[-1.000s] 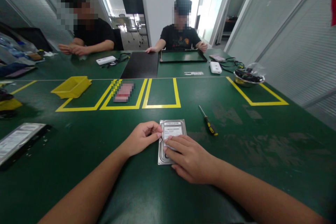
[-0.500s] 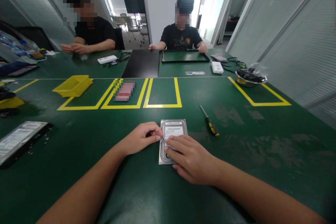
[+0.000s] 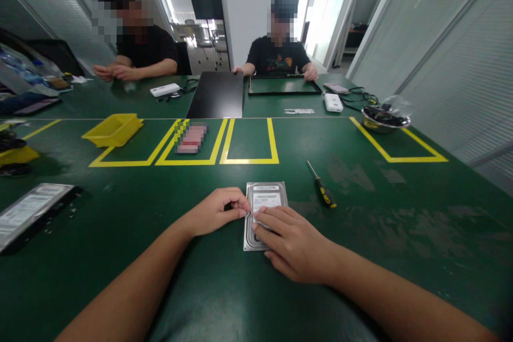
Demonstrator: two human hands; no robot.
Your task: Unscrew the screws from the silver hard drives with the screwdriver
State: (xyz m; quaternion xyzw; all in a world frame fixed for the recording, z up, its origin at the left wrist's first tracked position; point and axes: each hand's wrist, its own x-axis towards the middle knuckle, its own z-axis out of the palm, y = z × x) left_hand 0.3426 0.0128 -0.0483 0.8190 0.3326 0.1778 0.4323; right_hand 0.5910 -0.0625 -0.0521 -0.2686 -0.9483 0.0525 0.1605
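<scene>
A silver hard drive [image 3: 266, 188] with a white label lies flat on the green table in front of me. My left hand [image 3: 220, 211] is at its left edge, thumb and index fingertip brought close together in a pinch. Whatever may be between those fingertips is too small to make out. Across the drive's lower right part rests my right hand [image 3: 294, 243], its fingers stretched out flat on the lid and hiding much of the label. To the right of the drive lies a screwdriver [image 3: 325, 192] with a black and yellow handle.
A second hard drive [image 3: 34, 211] lies at left with tiny bits beside it. Farther back are a yellow bin [image 3: 114, 131], a pink pixelated item [image 3: 192, 139] and a metal bowl [image 3: 385, 124]. Two people sit opposite, one touching a black panel [image 3: 216, 96] and a black frame [image 3: 284, 92].
My hands and the hard drive hold the same positions; the view has shifted very slightly. Across the table, the black panel's far edge has risen a little beside the person's hand.
</scene>
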